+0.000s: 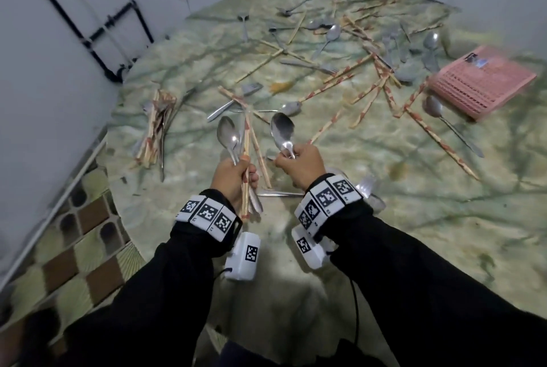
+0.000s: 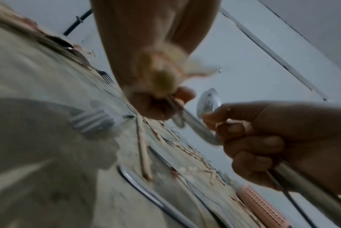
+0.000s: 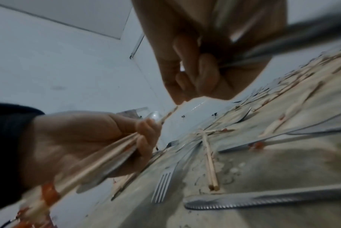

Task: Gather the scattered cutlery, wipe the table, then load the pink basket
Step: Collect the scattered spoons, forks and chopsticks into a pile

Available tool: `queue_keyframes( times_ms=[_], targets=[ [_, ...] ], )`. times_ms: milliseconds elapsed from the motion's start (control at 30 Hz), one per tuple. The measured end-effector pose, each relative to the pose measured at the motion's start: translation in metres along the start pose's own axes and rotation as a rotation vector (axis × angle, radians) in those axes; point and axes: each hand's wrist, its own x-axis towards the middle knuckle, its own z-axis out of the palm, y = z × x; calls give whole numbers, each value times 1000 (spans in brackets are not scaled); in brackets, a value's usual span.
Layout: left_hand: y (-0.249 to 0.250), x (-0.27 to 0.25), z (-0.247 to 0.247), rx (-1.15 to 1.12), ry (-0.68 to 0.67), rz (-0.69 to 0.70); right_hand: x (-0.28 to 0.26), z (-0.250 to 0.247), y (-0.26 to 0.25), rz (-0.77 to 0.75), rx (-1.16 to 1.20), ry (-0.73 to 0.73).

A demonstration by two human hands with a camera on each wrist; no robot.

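Note:
Above the near middle of the green marbled table (image 1: 384,233), my left hand (image 1: 233,177) grips a spoon (image 1: 228,133) together with red-patterned chopsticks (image 1: 245,189). In the right wrist view that left hand (image 3: 87,146) shows the chopsticks (image 3: 99,155) running through its curled fingers. Close beside it, my right hand (image 1: 299,165) grips a bunch of metal cutlery, a spoon bowl (image 1: 282,130) sticking up in front and a fork head (image 1: 367,186) behind the wrist. Many spoons, forks and chopsticks lie scattered across the far half. The pink basket (image 1: 479,82) sits at the right.
A gathered pile of chopsticks and cutlery (image 1: 154,127) lies near the table's left edge. Under my hands lie a fork (image 3: 162,183), a knife (image 3: 263,200) and a chopstick pair (image 3: 210,162). Grey wall and black pipes (image 1: 97,38) stand left; tiled floor is below.

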Motion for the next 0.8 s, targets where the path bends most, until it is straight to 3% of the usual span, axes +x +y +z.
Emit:
queue_keyframes(
  times_ms=[100,300,500,800],
  targets=[
    [15,12,-24,4,76,16,15,21,-10,76,-121,7],
    [23,45,-56,143,88,39,43,58,-21,155,-404,15],
    [32,62,-59,189,69,12,52,74,-25,156,-645,-9],
    [43,62,-54,545,66,158,43,64,-27,152,-631,-49]
  ],
)
